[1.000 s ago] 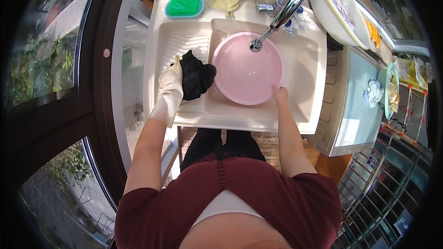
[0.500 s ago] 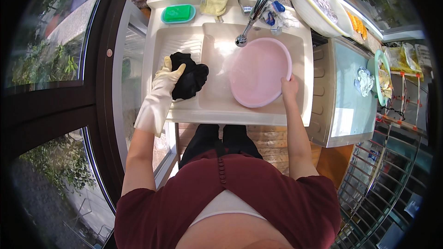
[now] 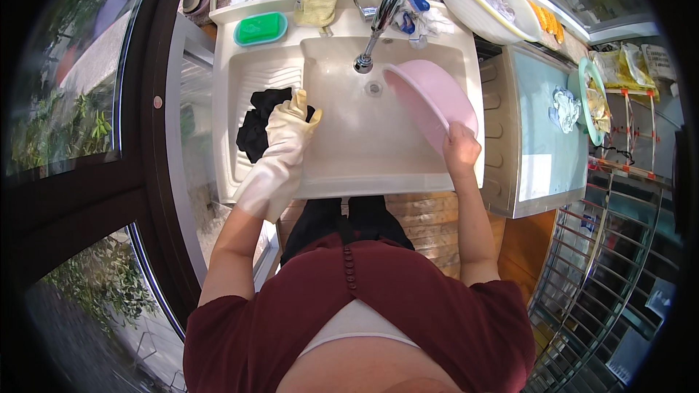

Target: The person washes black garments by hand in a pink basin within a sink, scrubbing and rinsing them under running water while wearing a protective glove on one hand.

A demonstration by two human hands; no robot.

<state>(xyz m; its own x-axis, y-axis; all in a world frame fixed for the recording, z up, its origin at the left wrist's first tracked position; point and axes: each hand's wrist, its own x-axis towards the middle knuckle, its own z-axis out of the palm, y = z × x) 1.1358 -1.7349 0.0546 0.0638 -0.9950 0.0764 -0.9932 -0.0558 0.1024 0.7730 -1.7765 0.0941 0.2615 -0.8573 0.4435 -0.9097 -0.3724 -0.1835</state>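
Observation:
My right hand point(image 3: 461, 148) is bare and closed on the rim of a pink plastic basin point(image 3: 439, 94). The basin is tipped up on the right side of the cream sink point(image 3: 342, 167), its rim seen almost edge-on and its inside mostly hidden. A long pale rubber glove covers my left hand point(image 3: 291, 127), whose fingers are stretched out and apart. That hand rests over the right part of a crumpled black cloth point(image 3: 256, 131) lying on the ribbed washboard at the sink's left.
A chrome faucet point(image 3: 378, 22) reaches over the sink near the drain point(image 3: 373, 89). Along the back ledge are green soap in a dish point(image 3: 260, 28), a yellow cloth point(image 3: 316, 1) and a blue-and-white cloth point(image 3: 418, 18). A white basket point(image 3: 480, 0) stands back right, beside a washing machine point(image 3: 539, 131).
My right hand has tilted the basin up and to the right, uncovering the drain. My left hand has shifted right across the black cloth, which now lies flatter and farther left.

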